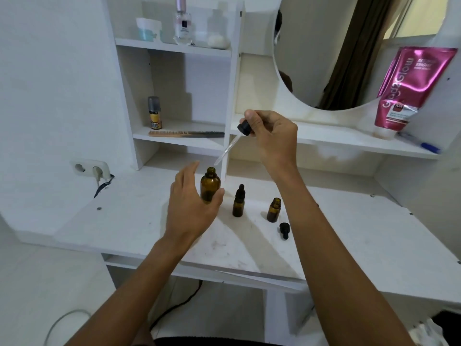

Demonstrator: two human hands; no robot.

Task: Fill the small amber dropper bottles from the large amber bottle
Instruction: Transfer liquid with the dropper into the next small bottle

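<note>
White scuffed worktop (pixel 349 221) with white open shelf unit (pixel 174 47) rear left. Round mirror (pixel 311 46) rear right, reflecting brown curtain (pixel 349 58). White double socket (pixel 90 168) on plain white wall (pixel 50 83).

A white dressing table (pixel 119 221) carries four things in a loose row across its middle. Furthest left stands the large brown bottle (pixel 210 184), upright and uncapped. To its right and a little nearer stands a small capped bottle (pixel 238 203), with a black dropper top on. Further right stands a small open bottle (pixel 274 211), also upright. Just near of it a black dropper cap (pixel 284 229) lies on its side. A white double socket (pixel 91 168) is at the table's far left corner.
</note>
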